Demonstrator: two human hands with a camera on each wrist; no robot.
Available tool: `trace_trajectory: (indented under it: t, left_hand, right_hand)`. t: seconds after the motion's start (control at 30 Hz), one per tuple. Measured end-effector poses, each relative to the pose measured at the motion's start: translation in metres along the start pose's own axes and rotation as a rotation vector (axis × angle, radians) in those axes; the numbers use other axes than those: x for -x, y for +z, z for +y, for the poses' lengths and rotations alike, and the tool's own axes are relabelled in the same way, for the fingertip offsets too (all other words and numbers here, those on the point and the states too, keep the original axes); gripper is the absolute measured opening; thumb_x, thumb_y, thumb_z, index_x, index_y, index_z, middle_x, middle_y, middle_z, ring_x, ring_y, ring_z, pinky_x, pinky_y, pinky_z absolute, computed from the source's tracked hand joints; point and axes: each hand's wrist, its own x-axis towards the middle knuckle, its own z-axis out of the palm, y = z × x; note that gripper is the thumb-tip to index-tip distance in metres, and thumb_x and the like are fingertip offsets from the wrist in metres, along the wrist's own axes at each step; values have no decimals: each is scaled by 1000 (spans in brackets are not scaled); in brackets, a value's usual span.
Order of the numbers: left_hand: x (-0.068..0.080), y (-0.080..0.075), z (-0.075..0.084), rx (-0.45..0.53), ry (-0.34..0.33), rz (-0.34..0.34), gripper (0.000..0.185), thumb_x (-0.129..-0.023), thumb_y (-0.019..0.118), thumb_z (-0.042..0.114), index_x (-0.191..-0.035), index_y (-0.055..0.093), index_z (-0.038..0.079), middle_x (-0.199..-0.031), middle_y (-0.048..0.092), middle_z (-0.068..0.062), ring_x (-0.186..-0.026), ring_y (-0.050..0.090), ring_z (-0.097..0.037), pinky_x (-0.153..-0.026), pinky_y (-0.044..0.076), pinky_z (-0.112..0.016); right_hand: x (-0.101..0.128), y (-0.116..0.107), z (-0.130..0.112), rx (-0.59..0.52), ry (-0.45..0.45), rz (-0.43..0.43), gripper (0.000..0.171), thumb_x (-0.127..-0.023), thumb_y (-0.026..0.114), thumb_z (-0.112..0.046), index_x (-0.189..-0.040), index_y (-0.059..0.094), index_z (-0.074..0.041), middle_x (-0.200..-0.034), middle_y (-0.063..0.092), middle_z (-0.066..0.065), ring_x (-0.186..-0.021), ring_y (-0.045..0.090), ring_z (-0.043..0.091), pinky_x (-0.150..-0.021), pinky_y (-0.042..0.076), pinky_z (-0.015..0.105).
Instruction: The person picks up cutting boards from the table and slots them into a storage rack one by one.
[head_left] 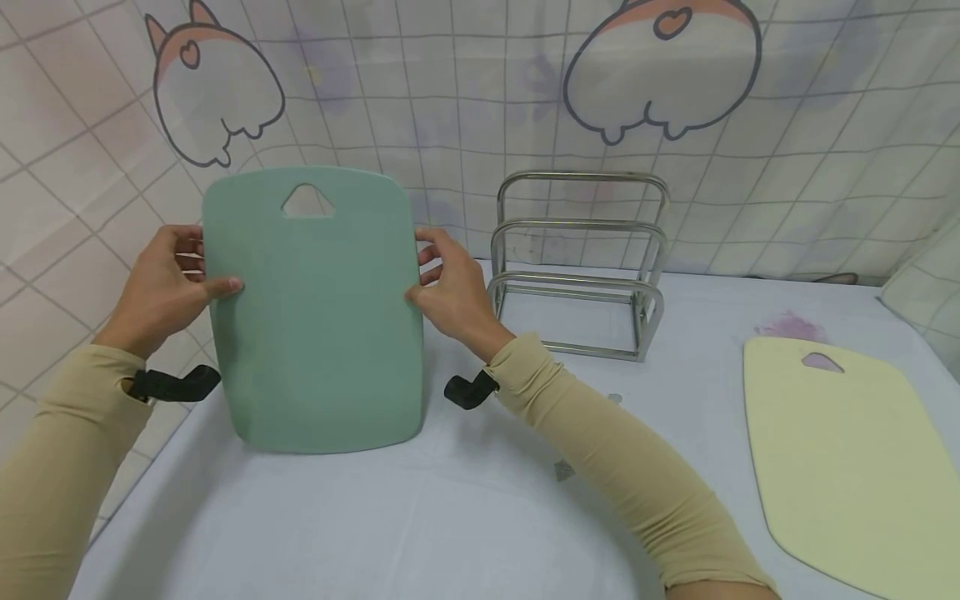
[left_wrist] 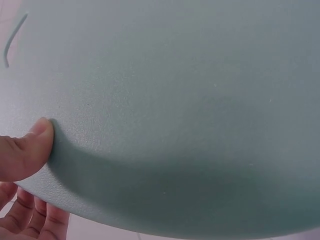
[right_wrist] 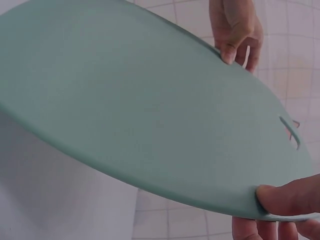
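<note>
I hold the green cutting board (head_left: 315, 317) upright before me, over the table (head_left: 375, 517). My left hand (head_left: 161, 287) pinches its nine o'clock edge, my right hand (head_left: 453, 292) its three o'clock edge. The yellow board (head_left: 855, 458) lies at four o'clock, the steel rack (head_left: 577, 267) unobstructed at two.

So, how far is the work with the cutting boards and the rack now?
Done: nothing stands in the metal rack yet. In hand: the left hand and right hand hold the green cutting board upright by its side edges. Left: probably that board, then the yellow cutting board lying flat on the table.
</note>
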Motion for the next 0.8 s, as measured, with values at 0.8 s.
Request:
trace_trajectory:
  t: [0.8]
  left_hand:
    - [0,-3,6,-8,-11,66,86,-94,76,28,-157,26,1,-137,44,-17,-109,46,-14,-90,44,-31]
  right_hand:
    - [0,-2,-7,3,-38,30,68,-82,70,6,-145,53,-13,-117,63,11,-95,73,26,-75,62,32]
